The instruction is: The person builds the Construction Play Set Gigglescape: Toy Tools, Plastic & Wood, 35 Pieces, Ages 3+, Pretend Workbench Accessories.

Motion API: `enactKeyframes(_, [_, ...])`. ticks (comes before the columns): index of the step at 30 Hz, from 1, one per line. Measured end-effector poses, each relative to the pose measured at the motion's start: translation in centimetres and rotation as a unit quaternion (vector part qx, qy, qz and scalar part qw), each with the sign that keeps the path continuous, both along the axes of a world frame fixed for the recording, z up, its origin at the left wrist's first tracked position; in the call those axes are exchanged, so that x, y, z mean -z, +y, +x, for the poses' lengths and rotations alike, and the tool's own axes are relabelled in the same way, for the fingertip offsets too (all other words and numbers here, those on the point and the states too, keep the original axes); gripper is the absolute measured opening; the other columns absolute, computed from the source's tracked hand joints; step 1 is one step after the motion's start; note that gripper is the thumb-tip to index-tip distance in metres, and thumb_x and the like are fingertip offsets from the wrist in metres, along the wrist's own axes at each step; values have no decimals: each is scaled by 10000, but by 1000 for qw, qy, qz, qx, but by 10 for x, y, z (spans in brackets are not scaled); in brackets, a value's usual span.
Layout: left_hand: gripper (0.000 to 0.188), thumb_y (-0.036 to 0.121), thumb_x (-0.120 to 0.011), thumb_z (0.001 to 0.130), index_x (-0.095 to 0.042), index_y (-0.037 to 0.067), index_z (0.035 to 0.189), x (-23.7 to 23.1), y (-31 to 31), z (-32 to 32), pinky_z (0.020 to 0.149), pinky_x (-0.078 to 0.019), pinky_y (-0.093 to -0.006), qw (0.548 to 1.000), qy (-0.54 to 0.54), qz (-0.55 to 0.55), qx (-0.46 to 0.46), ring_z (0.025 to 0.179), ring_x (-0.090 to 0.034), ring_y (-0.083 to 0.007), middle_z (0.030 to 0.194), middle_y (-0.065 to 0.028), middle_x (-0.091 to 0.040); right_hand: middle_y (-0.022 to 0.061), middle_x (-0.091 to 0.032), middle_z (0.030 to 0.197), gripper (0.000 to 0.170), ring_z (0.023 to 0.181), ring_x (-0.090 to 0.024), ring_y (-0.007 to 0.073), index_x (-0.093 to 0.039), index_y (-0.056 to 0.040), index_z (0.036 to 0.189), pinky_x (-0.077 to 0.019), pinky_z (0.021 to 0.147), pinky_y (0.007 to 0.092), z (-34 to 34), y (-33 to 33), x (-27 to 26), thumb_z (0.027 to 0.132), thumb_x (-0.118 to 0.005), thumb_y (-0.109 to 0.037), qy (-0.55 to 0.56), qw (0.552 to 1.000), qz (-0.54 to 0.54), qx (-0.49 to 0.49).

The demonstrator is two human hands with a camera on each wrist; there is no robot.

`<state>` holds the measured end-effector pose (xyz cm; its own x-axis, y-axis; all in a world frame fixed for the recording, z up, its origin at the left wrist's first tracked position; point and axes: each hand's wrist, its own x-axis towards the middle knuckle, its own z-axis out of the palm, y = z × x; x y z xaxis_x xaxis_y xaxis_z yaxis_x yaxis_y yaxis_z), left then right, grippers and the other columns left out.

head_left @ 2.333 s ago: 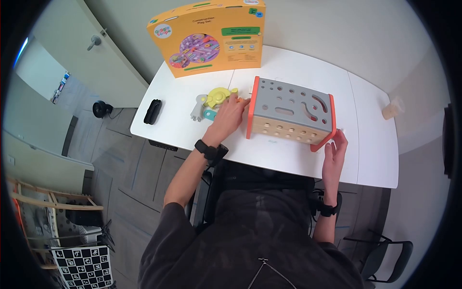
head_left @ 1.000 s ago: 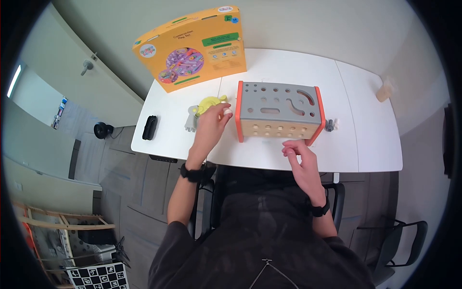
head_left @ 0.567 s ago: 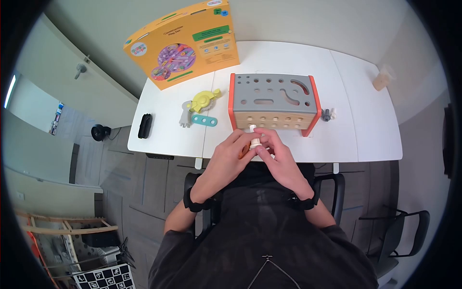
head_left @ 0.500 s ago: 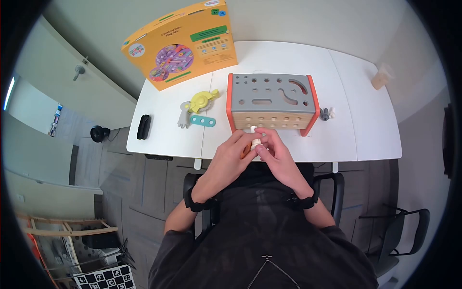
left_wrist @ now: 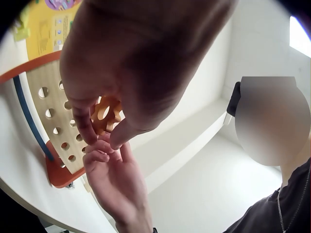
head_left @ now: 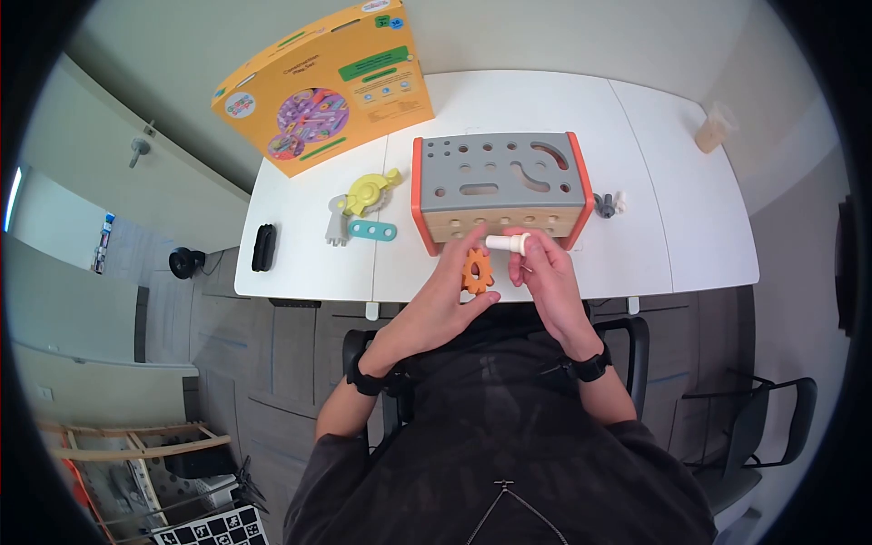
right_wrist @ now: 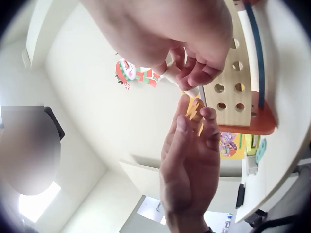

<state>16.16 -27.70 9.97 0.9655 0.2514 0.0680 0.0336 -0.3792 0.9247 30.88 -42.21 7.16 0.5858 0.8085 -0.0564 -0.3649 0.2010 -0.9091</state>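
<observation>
In the head view, my left hand [head_left: 438,300] holds an orange gear [head_left: 477,272] between its thumb and fingers, in front of the grey-topped wooden box [head_left: 495,182] with red ends. My right hand [head_left: 550,283] pinches a white bolt [head_left: 507,243] by its wide end, the shaft lying sideways toward the left fingertips. The left wrist view shows the gear [left_wrist: 106,114] between the left thumb and fingers, the right fingers just beside it. In the right wrist view the gear [right_wrist: 194,112] is seen nearly edge-on, and the right hand's curled fingers partly hide the bolt.
Left of the box lie a yellow piece [head_left: 368,193], a teal strip [head_left: 372,231] and a black case [head_left: 263,247]. Grey and white small parts [head_left: 607,205] are at its right. An orange carton [head_left: 322,91] stands behind, and a cup [head_left: 716,128] is at the far right.
Both hands came together in front of the box, the left bringing the gear from the left side. Since then they have parted slightly, and the white bolt has tipped from upright to sideways in the right hand.
</observation>
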Motion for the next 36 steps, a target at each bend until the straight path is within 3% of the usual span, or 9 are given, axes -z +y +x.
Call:
enactKeyframes(8, [869,53,-827,902,-350,81,1629,3,-2,9,1088,-514,-392,991,-49,115,-41,1299,-600,-299,1449,-172,-559,-20,-570,902,329,795,-497,72,-649,-22,1308,-439,754,246,-4,-5,-1,1155,-500,-272,-15,997,-10,-76])
enactKeyframes(11, [808,105,-878,859,-466,59,1553,5,-4,11,1098,-508,-412,987,-61,139,-51,1341,-592,-328,1463,-178,-600,-17,-571,949,282,864,-522,69,-609,-32,1332,-478,815,246,-12,0,-2,1138,-541,-224,-113,993,-26,-11])
enactKeyframes(14, [750,131,-902,827,-548,58,1484,5,-1,13,1114,-492,-430,973,-103,204,-40,1370,-564,-355,1442,-146,-628,-3,-594,1036,274,968,-559,68,-569,-45,1352,-508,872,256,-14,2,13,1120,-577,-191,-121,992,-5,21])
enactKeyframes(17, [752,141,-914,803,-577,84,1474,3,3,14,1140,-462,-454,958,-128,257,-14,1419,-518,-365,1452,-128,-635,24,-622,1140,293,1047,-577,70,-537,-55,1372,-516,873,263,-9,-2,13,1119,-578,-197,-49,997,-40,-51])
enactKeyframes(20, [740,188,-908,813,-587,102,1474,6,9,15,1193,-391,-508,948,-96,303,3,1496,-411,-393,1563,-126,-546,37,-660,1180,303,1041,-596,74,-534,-52,1375,-514,870,267,-1,-3,19,1118,-585,-205,27,994,-20,-104])
enactKeyframes(23, [772,312,-891,835,-557,102,1498,-2,16,16,1228,-300,-597,914,-91,393,-29,1554,-314,-436,1664,-183,-404,41,-689,1173,293,1022,-612,84,-535,-53,1358,-508,869,270,5,-1,18,1112,-600,-199,-52,992,-21,-110])
enactKeyframes(26, [808,433,-878,831,-553,111,1496,-10,26,17,1272,-208,-619,919,-45,392,-28,1607,-176,-462,1726,-226,-252,40,-704,1157,262,986,-622,89,-540,-43,1320,-494,867,263,7,4,22,1103,-617,-169,-71,993,-9,-91])
enactKeyframes(32, [856,557,-842,827,-554,45,1449,-17,45,29,1285,-172,-622,873,-46,483,-55,1620,-141,-459,1712,-260,-260,63,-706,1156,243,989,-628,90,-530,-45,1303,-483,875,259,5,14,27,1098,-622,-138,-160,986,-33,-44])
enactKeyframes(36, [913,626,-844,785,-562,30,1416,-16,57,42,1283,-174,-625,873,-52,484,-37,1623,-127,-461,1709,-252,-278,99,-727,1162,267,1053,-672,143,-533,-51,1340,-505,911,294,7,15,31,1100,-609,-139,-193,979,-53,-42])
